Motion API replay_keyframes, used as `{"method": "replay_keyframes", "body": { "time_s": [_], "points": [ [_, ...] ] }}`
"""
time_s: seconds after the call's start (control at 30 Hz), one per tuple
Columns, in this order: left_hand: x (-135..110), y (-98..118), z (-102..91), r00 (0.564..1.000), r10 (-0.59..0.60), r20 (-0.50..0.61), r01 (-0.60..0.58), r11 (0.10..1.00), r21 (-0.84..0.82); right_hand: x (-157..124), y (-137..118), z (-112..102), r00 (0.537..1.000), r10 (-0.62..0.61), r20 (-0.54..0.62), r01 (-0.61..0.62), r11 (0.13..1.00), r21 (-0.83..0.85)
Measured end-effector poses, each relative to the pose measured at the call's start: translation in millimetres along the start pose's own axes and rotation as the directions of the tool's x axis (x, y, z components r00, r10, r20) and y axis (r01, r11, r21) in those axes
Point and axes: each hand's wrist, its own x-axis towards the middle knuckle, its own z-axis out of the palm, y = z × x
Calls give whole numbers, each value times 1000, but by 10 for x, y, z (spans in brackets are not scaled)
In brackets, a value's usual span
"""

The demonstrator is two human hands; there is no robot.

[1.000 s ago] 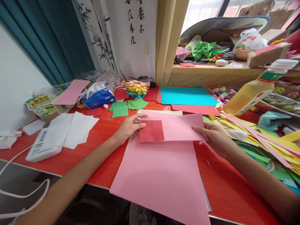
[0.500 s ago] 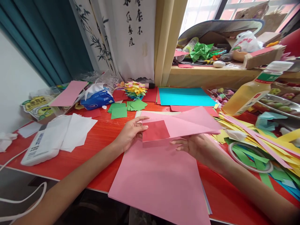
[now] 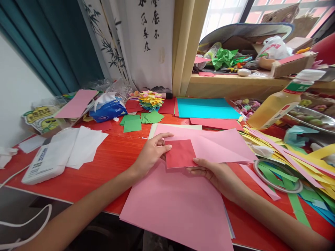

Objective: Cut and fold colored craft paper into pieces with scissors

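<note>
My left hand (image 3: pixel 151 153) pinches the left edge of a pink sheet (image 3: pixel 217 146) with a small red square of paper (image 3: pixel 180 153) lying on it; thumb and fingers are closed on both. My right hand (image 3: pixel 217 174) sits under the near edge of that pink sheet, palm up, with its thumb pressing on the lower right corner of the red square. The sheet is held a little above a large pink sheet (image 3: pixel 178 205) that lies flat and hangs over the front edge of the red table (image 3: pixel 110 160).
White papers (image 3: pixel 78 146) and a white device (image 3: pixel 36 165) lie at the left. Green squares (image 3: pixel 136 122), a tissue pack (image 3: pixel 107 109) and a cyan sheet (image 3: pixel 206 108) are behind. Paper strips (image 3: pixel 293 157), a tape ring (image 3: pixel 277 170) and a bottle (image 3: pixel 280 103) crowd the right.
My right hand left the sheet's right edge and slid left underneath it to the red square. The pink sheet and red square shifted slightly right and toward me.
</note>
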Motion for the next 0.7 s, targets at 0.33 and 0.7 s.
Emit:
{"method": "replay_keyframes", "body": {
  "time_s": [0.33,0.7],
  "points": [
    [-31,-3,31,995,-91,32,96,972,-215,-27,23,12,984,-40,-175,5,980,-196],
    [-114,-25,144,963,-166,212,192,975,-109,-55,29,17,976,-179,-125,127,930,-344]
  ]
}}
